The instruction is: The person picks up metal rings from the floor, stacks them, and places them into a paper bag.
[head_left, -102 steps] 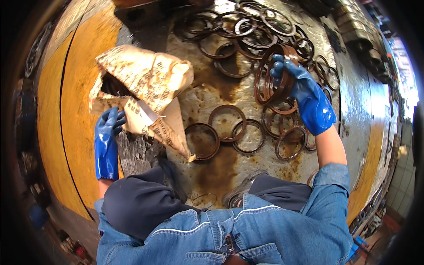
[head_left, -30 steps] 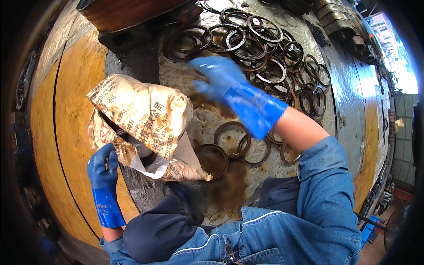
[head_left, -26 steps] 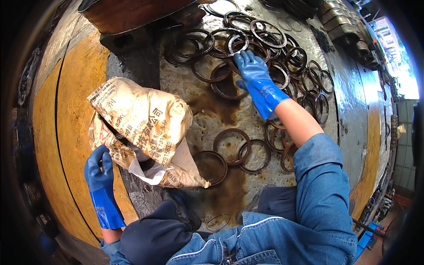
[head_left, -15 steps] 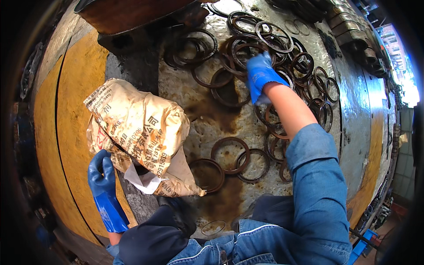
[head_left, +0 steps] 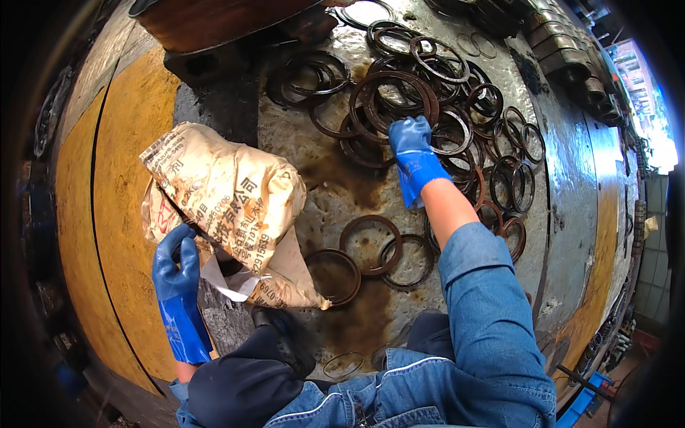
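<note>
My right hand point(head_left: 412, 141), in a blue rubber glove, is closed on the lower edge of a brown ring point(head_left: 431, 101) at the near side of a heap of oily metal rings. That ring looks slightly raised, overlapping others. On the left, my left hand point(head_left: 177, 265), gloved the same way, has its fingers curled at the edge of a crumpled tan paper bag point(head_left: 239, 182) and seems to grip it. The bag's torn mouth faces me, with a white inner liner point(head_left: 227, 284) showing. A dark curved piece shows inside the mouth; its kind is unclear.
Several loose rings lie nearer me, among them a brown ring point(head_left: 344, 242) beside the bag. A large rusty vessel point(head_left: 228, 28) stands at the far left. Stacked cylindrical metal parts point(head_left: 560, 46) line the far right. The metal floor point(head_left: 342, 189) has dark oil stains.
My right hand has drawn back toward me from the heap, now with a brown ring in its grip. The left hand has shifted slightly up and right along the bag's edge.
</note>
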{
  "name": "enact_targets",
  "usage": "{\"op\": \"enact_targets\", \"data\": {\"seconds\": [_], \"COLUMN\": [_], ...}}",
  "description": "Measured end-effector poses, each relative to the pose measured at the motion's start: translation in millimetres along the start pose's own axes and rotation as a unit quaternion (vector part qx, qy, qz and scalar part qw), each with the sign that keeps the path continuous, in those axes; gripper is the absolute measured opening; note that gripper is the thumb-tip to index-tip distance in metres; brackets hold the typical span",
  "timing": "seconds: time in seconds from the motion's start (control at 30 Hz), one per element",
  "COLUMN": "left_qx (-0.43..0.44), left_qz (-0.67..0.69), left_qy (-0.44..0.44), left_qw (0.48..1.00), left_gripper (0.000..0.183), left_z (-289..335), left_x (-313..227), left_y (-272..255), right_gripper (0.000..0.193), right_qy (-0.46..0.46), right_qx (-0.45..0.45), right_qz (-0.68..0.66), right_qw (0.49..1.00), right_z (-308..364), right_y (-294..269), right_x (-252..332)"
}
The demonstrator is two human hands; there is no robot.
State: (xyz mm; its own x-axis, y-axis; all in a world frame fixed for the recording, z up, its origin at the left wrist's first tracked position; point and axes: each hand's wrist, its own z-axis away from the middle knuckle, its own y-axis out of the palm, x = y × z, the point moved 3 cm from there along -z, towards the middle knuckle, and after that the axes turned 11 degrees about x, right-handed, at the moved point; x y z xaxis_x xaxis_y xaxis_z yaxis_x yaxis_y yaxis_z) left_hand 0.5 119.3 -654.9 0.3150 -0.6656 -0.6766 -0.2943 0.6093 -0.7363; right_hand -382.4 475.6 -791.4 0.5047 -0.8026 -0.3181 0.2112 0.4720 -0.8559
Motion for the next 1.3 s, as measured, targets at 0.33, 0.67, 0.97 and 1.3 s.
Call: {"op": "enact_targets", "data": {"seconds": [0.33,0.67,0.97,1.3], "left_qx": [-0.026,-0.036,-0.120,-0.112], "left_qz": [0.075,0.180,0.147,0.117], "left_qy": [-0.020,-0.068,-0.116,-0.140], "left_qw": [0.997,0.981,0.975,0.977], "left_gripper": [0.026,0.029,0.037,0.048], "left_z": [18,19,46,45], "left_x": [25,-1,46,42], "left_y": [-22,-12,-31,-34], "right_gripper": [0.035,0.048,0.035,0.045], "right_qy": [-0.133,-0.132,-0.159,-0.162], "right_qx": [0.225,0.284,0.332,0.344], "right_qz": [-0.591,-0.806,-0.814,-0.806], "right_qw": [0.763,0.502,0.449,0.452], "right_z": [108,168,177,168], "right_y": [-127,-80,-58,-41], "right_x": [-48,51,120,117]}}
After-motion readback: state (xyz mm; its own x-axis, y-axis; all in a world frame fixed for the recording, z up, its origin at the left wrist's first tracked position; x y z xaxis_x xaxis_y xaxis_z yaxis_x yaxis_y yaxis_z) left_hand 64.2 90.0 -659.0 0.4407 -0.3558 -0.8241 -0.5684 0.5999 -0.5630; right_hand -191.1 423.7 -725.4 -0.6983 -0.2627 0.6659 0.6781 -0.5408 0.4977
